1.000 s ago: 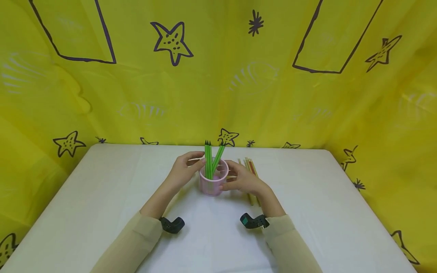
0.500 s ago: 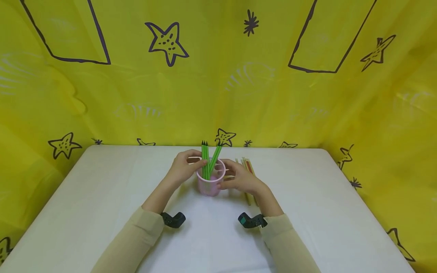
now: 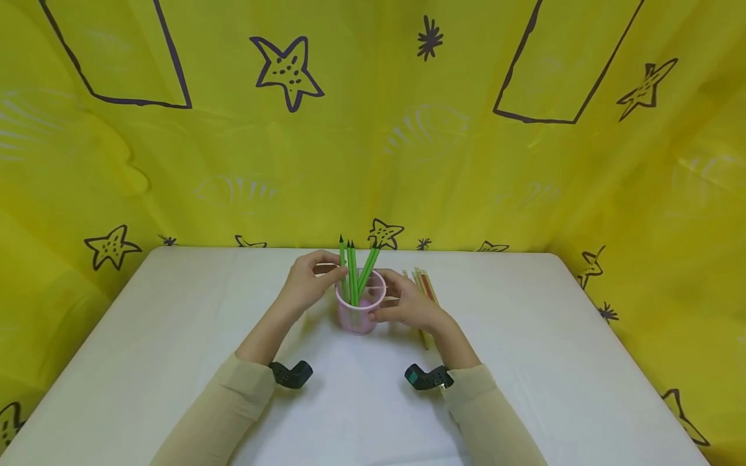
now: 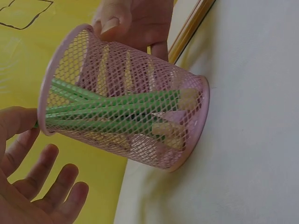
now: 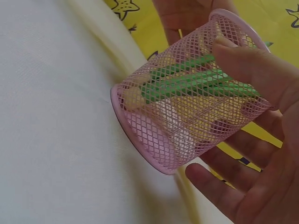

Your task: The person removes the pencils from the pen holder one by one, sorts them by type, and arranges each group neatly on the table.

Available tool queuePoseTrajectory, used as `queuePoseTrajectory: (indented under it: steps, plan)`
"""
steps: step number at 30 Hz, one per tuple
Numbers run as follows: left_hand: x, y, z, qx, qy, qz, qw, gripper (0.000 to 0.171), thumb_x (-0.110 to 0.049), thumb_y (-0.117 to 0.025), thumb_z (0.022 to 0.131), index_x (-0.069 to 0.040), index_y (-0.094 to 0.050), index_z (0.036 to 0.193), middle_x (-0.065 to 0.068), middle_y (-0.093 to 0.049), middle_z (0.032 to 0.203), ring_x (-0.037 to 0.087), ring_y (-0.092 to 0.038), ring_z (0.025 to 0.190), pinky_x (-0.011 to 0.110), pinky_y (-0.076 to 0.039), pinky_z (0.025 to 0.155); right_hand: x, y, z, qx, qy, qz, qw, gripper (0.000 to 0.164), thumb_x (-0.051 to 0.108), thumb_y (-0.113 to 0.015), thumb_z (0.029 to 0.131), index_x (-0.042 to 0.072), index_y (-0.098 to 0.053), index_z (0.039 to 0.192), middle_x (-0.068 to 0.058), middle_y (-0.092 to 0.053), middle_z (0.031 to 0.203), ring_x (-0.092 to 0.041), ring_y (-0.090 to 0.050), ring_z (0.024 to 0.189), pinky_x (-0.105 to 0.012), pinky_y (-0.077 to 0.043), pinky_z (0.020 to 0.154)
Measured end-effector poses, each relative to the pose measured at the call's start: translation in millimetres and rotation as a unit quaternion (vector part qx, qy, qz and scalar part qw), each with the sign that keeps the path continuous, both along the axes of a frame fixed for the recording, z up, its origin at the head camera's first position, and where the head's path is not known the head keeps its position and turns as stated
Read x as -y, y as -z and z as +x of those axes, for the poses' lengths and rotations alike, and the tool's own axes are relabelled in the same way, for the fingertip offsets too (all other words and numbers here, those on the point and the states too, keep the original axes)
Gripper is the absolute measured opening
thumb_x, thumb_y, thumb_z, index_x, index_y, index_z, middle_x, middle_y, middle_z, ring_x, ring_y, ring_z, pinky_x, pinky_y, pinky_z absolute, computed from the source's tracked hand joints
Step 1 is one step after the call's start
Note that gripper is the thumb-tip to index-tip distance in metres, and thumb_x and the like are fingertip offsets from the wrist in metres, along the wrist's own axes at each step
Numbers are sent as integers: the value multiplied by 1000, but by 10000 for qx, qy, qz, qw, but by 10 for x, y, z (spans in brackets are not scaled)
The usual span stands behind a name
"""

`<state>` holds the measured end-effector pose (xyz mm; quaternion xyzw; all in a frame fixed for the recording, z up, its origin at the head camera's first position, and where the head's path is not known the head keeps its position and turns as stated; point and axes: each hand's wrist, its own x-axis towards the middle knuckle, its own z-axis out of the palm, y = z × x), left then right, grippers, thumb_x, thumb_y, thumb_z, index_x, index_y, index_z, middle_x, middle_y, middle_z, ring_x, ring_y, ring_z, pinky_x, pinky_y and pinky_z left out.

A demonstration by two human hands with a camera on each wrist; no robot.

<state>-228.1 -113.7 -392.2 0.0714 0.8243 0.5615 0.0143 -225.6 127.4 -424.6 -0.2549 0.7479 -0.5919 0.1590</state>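
A pink mesh pencil cup [image 3: 358,321] stands near the table's middle with several green pencils [image 3: 368,268] in it, dark tips up. My right hand [image 3: 410,305] holds the cup by its right side, thumb across the mesh near the rim in the right wrist view. With thumb and index finger, my left hand [image 3: 305,283] pinches one green pencil [image 3: 342,249] at the cup's left rim; this pencil stands higher than the others. In the left wrist view the other left-hand fingers [image 4: 42,170] spread away from the cup [image 4: 126,102]. The pencils' lower ends show through the mesh.
Several thin yellowish pencils [image 3: 429,287], one with a red part, lie on the white table [image 3: 524,362] behind and under the right hand. A yellow patterned cloth [image 3: 350,162] hangs along the table's back and sides.
My left hand has shifted slightly left and up, raising one green pencil above its neighbours and apart from them. The right hand keeps its hold on the cup.
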Motion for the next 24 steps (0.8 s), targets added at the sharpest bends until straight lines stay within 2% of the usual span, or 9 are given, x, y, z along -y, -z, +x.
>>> queuePoseTrajectory:
  steps: [9,16,20,24]
  plan:
    - [133,-121,95,-205,78,197,9996,27,-26,-70,94,-7,-67,112,10,-65,127,33,-60,123,51,-53,98,28,6,5,48,63,-79,9999,78,0,-82,75,7,-44,144,-17,-57,137,-37,-54,127,-41,-53,101]
    - [216,-229,162,-414,148,425,9981,23,-27,-69,95,-11,-66,111,8,-65,125,31,-60,123,54,-51,100,16,6,-6,79,123,-3,9999,79,0,-82,75,9,-44,144,-15,-55,140,-36,-54,129,-42,-52,102]
    - [265,-304,214,-473,281,909,9943,26,-22,-68,96,-5,-63,115,8,-66,126,26,-62,120,46,-52,101,9,19,-14,63,138,54,9999,80,1,-83,75,8,-44,145,-15,-54,141,-36,-53,130,-43,-52,102]
    - [320,-391,275,-449,484,1531,9860,25,-18,-64,98,-2,-60,117,10,-66,124,23,-64,116,36,-55,98,15,20,-8,113,156,83,9998,80,1,-83,75,10,-44,145,-13,-55,141,-35,-53,129,-43,-51,103]
